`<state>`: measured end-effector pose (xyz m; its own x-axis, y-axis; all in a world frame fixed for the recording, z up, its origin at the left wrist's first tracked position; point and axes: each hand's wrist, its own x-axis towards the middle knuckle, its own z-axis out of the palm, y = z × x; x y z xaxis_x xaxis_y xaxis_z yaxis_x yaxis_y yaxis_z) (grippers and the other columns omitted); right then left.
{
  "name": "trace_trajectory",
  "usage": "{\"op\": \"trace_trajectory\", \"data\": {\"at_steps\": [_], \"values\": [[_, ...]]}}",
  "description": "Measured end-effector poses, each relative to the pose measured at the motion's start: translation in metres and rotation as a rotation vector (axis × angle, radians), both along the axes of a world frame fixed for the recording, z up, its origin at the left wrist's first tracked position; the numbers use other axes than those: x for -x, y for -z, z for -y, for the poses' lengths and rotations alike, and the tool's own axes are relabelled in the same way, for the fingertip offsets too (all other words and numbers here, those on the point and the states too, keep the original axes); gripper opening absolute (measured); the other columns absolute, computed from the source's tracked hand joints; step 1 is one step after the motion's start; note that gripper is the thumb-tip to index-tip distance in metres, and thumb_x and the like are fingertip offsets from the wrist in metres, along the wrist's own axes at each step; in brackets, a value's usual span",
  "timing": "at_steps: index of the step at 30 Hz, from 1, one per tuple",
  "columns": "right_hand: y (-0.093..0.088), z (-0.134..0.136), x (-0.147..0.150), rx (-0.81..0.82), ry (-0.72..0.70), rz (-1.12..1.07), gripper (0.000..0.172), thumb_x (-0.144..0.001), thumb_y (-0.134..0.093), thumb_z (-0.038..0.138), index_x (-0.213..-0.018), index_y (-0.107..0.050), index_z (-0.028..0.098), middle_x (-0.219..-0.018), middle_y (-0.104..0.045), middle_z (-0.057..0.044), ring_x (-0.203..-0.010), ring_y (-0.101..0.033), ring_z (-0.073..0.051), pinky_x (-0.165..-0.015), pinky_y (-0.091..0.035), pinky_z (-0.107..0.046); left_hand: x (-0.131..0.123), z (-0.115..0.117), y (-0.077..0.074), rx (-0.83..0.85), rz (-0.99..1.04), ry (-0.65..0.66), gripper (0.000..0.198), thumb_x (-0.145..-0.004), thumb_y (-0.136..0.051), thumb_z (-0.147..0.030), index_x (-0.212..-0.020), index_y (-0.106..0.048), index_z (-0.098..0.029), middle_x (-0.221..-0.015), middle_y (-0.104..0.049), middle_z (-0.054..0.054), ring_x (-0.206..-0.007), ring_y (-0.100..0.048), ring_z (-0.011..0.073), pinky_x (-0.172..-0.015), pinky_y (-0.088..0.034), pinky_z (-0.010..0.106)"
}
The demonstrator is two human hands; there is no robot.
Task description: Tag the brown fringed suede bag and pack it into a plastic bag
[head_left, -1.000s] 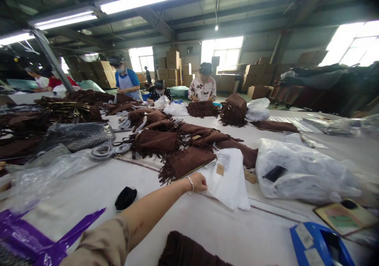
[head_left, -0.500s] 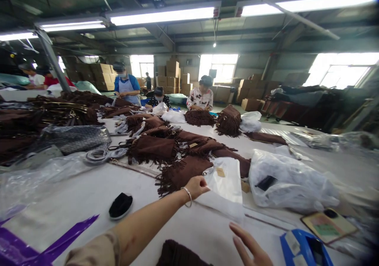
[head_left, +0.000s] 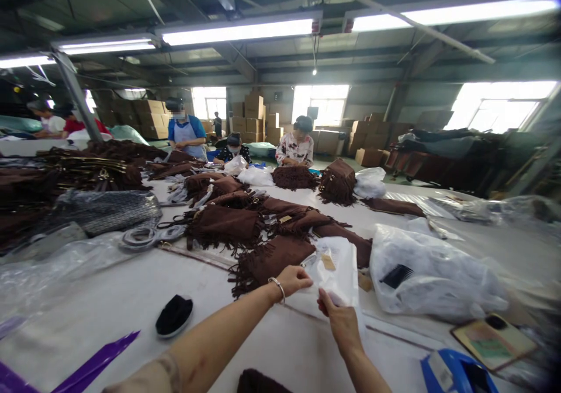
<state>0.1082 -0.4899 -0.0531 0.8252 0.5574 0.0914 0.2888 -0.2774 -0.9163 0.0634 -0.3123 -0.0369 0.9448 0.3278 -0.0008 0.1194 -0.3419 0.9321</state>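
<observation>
My left hand [head_left: 294, 278], with a bracelet at the wrist, pinches the left edge of a white plastic bag [head_left: 344, 267]. A small tan label [head_left: 328, 262] shows on the bag. The thumb and fingers of my right hand [head_left: 340, 318] are closed on the bag's near edge. Just behind lies a brown fringed bag [head_left: 274, 258], partly hidden by the plastic. More brown fringed bags [head_left: 225, 225] are heaped further back. A dark brown fabric piece [head_left: 263, 381] lies at the bottom edge, mostly out of view.
A large clear bag [head_left: 432, 282] with a black comb [head_left: 397, 275] lies at right, near a phone [head_left: 493, 341] and a blue tape dispenser [head_left: 458, 372]. A black item on a round dish [head_left: 174, 316] and purple plastic strips [head_left: 99, 364] are at left. Co-workers sit across the table.
My right hand has moved up and left from the near side and closed on the plastic bag's near edge. My left hand keeps its pinch, slightly shifted.
</observation>
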Motion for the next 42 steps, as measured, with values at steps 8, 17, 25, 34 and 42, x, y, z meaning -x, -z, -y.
{"op": "trace_trajectory", "data": {"at_steps": [8, 17, 25, 34, 42], "values": [[0.000, -0.005, -0.015, -0.142, 0.115, -0.292, 0.052, -0.060, -0.065, 0.066, -0.069, -0.065, 0.015, -0.062, -0.065, -0.004, -0.063, -0.063, -0.019, -0.060, -0.052, -0.028, -0.023, 0.028, -0.004, 0.137, 0.038, -0.087, 0.011, -0.073, -0.063, -0.022, -0.068, -0.061, -0.012, -0.055, -0.059, 0.000, -0.053, -0.056, 0.0135, -0.055, -0.044, 0.023], [-0.036, 0.015, 0.007, -0.162, 0.084, -0.501, 0.051, -0.062, -0.066, 0.063, -0.076, -0.061, 0.014, -0.072, -0.066, -0.007, -0.061, -0.061, -0.016, -0.055, -0.052, -0.028, -0.047, -0.008, -0.087, 0.008, 0.310, -0.562, 0.026, -0.094, -0.033, -0.024, -0.081, -0.053, -0.014, -0.055, -0.048, -0.002, -0.052, -0.050, 0.0122, -0.056, -0.041, 0.022], [-0.178, 0.106, 0.088, -0.098, 0.041, 0.828, 0.031, -0.085, -0.054, 0.041, -0.112, -0.062, 0.029, -0.111, -0.066, -0.004, -0.111, -0.056, -0.028, -0.098, -0.041, -0.045, 0.030, 0.079, -0.133, -0.733, 0.729, 0.008, 0.021, -0.095, -0.044, -0.031, -0.095, -0.060, -0.018, -0.068, -0.062, 0.001, -0.061, -0.059, 0.0126, -0.058, -0.041, 0.021], [-0.107, 0.181, 0.071, 0.730, 0.005, 0.892, 0.038, -0.079, -0.045, 0.016, -0.114, -0.059, 0.024, -0.101, -0.061, -0.005, -0.096, -0.056, -0.024, -0.089, -0.044, -0.040, 0.119, 0.096, -0.110, -1.342, 0.493, 0.419, 0.018, -0.095, -0.043, -0.025, -0.088, -0.057, -0.015, -0.066, -0.059, 0.002, -0.060, -0.056, 0.0167, -0.050, -0.039, 0.024], [-0.041, 0.202, 0.087, 0.466, 0.300, 0.337, 0.055, -0.081, -0.040, 0.033, -0.136, -0.040, 0.031, -0.116, -0.057, -0.004, -0.094, -0.060, -0.025, -0.082, -0.048, -0.044, 0.176, 0.000, -0.062, -0.551, -0.248, -0.161, 0.022, -0.086, -0.048, -0.016, -0.103, -0.062, -0.014, -0.099, -0.066, 0.013, -0.096, -0.061, 0.0258, -0.085, -0.046, 0.038]]}}
